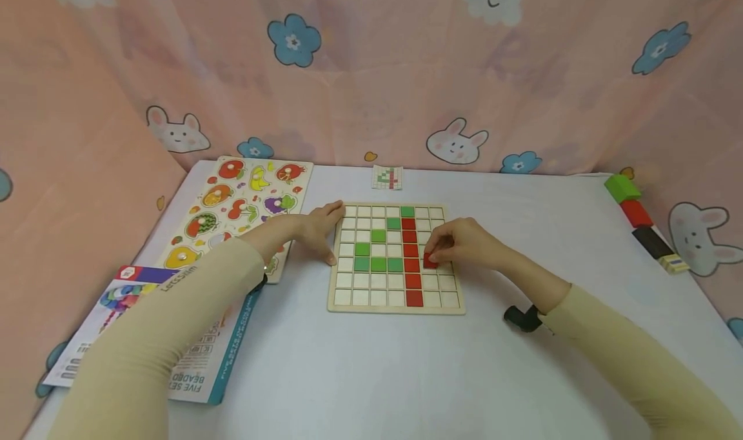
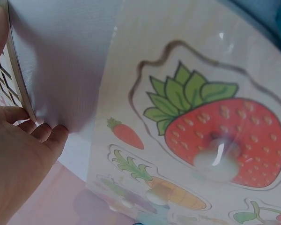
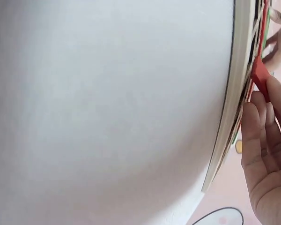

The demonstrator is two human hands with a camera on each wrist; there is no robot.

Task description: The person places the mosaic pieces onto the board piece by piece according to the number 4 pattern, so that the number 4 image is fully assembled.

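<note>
A wooden grid board (image 1: 400,310) lies flat on the white table. Red tiles (image 1: 411,251) run down one column, and several green tiles (image 1: 378,264) form a row and a diagonal to its left. My right hand (image 1: 467,245) pinches a red square tile (image 1: 430,261) between thumb and fingers, over the squares just right of the red column. In the right wrist view this red tile (image 3: 260,77) is tilted, one edge right at the board's surface. My left hand (image 1: 319,230) rests at the board's left edge, thumb and fingers spread along it.
A small pattern card (image 1: 387,177) lies behind the board. To the left are a fruit knob puzzle (image 1: 246,182) and a beaded-set box (image 1: 200,385). Green (image 1: 622,187), red (image 1: 636,213) and black blocks (image 1: 651,242) line the right edge. Patterned pink cloth (image 1: 371,72) encloses the table.
</note>
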